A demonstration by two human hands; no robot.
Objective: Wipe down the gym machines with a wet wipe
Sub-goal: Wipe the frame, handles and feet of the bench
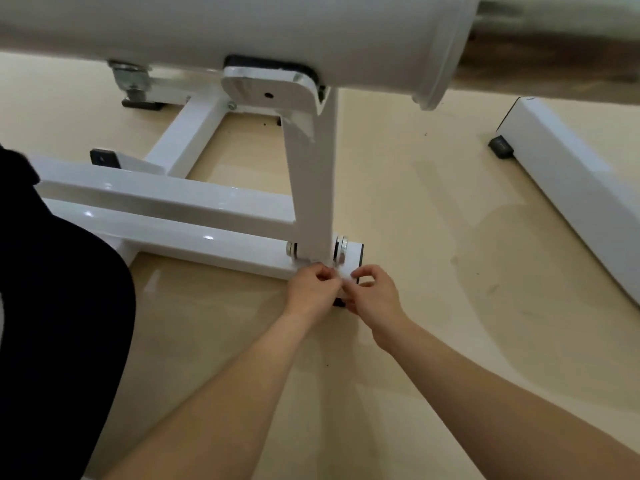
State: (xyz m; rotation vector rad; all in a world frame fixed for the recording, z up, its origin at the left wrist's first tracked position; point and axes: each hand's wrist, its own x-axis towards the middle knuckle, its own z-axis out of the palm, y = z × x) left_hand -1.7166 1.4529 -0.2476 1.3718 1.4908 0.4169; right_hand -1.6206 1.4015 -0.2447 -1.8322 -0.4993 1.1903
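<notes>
A small white wet wipe (pixel 347 277) is pinched between left hand (pixel 311 289) and right hand (pixel 374 296) at the end of the glossy white metal base bar (pixel 221 252). Open beige floor (pixel 450 278) is seen rightward.

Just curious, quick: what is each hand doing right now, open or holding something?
Left hand: closed, pinching the white wipe.
Right hand: closed, pinching the same wipe.

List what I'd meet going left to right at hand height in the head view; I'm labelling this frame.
Dark clothing → low white frame bar → left hand → wet wipe, pinched by both hands → right hand → separate white beam on the floor.
</notes>
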